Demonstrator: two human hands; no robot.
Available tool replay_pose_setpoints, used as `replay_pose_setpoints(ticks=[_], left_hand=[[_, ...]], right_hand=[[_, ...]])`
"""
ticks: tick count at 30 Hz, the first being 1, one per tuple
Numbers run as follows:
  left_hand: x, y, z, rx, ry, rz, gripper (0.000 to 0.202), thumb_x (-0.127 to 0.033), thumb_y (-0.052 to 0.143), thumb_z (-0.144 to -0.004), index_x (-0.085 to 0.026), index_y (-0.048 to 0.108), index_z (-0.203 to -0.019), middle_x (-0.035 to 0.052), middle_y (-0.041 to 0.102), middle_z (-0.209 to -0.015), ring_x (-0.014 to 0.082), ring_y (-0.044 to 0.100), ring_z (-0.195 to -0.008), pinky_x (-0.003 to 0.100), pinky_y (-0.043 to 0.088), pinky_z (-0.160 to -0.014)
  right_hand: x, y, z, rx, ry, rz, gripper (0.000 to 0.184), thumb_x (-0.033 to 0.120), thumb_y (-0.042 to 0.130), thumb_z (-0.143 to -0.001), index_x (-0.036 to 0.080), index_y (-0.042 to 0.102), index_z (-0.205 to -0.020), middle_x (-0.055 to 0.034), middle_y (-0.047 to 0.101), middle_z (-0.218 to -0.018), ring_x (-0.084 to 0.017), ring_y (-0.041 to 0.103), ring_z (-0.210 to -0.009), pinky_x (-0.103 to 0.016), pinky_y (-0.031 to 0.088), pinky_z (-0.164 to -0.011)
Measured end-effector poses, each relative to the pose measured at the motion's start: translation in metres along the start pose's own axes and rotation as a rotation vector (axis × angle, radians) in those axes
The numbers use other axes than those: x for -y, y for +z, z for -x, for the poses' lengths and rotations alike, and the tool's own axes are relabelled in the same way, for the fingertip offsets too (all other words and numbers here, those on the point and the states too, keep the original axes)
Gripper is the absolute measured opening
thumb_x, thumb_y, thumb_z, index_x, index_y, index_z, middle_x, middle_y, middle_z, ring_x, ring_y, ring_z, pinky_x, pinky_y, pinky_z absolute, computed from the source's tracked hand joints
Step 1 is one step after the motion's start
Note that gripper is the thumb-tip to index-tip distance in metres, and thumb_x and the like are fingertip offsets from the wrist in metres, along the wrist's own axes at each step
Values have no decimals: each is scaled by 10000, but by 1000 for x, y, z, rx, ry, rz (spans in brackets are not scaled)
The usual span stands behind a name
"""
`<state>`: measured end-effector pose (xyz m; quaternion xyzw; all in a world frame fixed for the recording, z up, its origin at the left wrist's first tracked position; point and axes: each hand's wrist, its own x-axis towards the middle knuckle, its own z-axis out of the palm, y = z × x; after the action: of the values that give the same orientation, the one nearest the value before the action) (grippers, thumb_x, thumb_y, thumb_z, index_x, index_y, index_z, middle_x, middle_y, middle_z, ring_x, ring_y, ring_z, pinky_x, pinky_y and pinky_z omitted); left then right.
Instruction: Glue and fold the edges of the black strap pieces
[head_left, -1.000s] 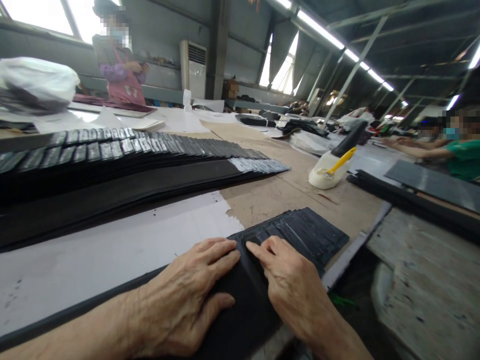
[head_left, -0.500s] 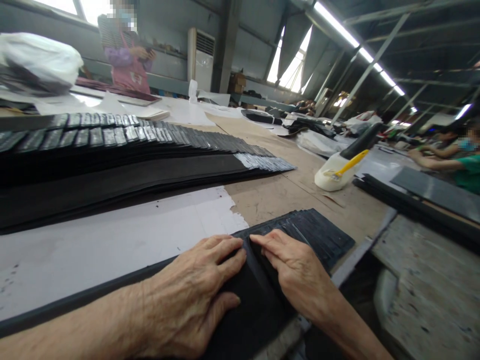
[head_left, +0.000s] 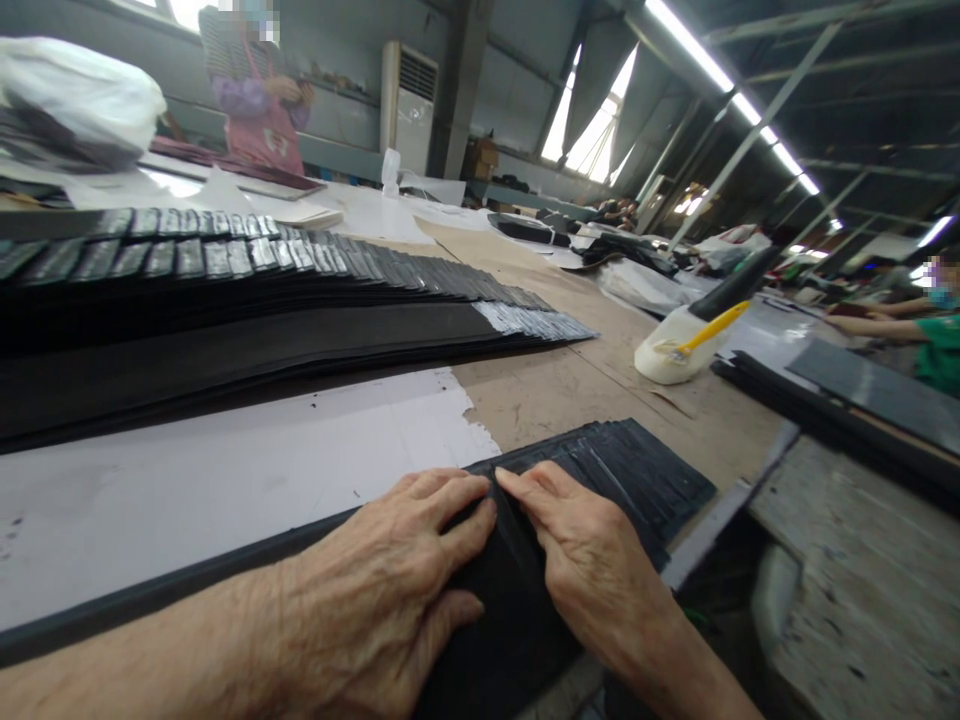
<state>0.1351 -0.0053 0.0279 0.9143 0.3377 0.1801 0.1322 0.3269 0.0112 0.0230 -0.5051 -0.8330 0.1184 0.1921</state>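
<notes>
Under both hands lies a black flexible sheet (head_left: 487, 640), near the table's front edge. My left hand (head_left: 382, 560) rests flat on it, fingers stretched forward and thumb apart. Close to its fingertips, my right hand (head_left: 592, 545) has its fingers pressed together on a raised fold or edge of the sheet. The thumb of that hand is mostly hidden. Just beyond it to the right, the overlapping ends of several black pieces (head_left: 637, 465) fan out with narrow ridges.
A long pile of black strips (head_left: 360, 345) with shiny fanned ends lies across the table. White paper (head_left: 225, 460) sits before it. At right stand a pale container (head_left: 656, 355) with a yellow-handled brush (head_left: 716, 325) and a stained grey bench (head_left: 855, 570). Co-workers stand beyond.
My right hand has shifted slightly left along the fold, closer to my left fingertips, and the fold looks lower. My left hand stays nearly in place. The view has tilted slightly.
</notes>
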Motion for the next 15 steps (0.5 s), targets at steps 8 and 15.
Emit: replay_pose_setpoints(ticks=[8,15], left_hand=[[-2,-1,-1,27,-22,19,475,-218,453,-808,-85,436,-1263,155,443,-1286,296,417,-1164,446,399,-996],[-3,0,0,43,-41,36,487,-227,454,-808,-102,414,-1277,144,429,-1290,284,412,-1159,452,379,-1015]], right_hand=[[2,1,0,16,-36,140,430,38,331,-795,147,597,-1115,-66,618,-942,-172,563,-844,-269,467,-760],[4,1,-1,17,-33,218,438,25,331,-792,184,587,-1109,-35,621,-946,-165,567,-853,-261,459,-758]])
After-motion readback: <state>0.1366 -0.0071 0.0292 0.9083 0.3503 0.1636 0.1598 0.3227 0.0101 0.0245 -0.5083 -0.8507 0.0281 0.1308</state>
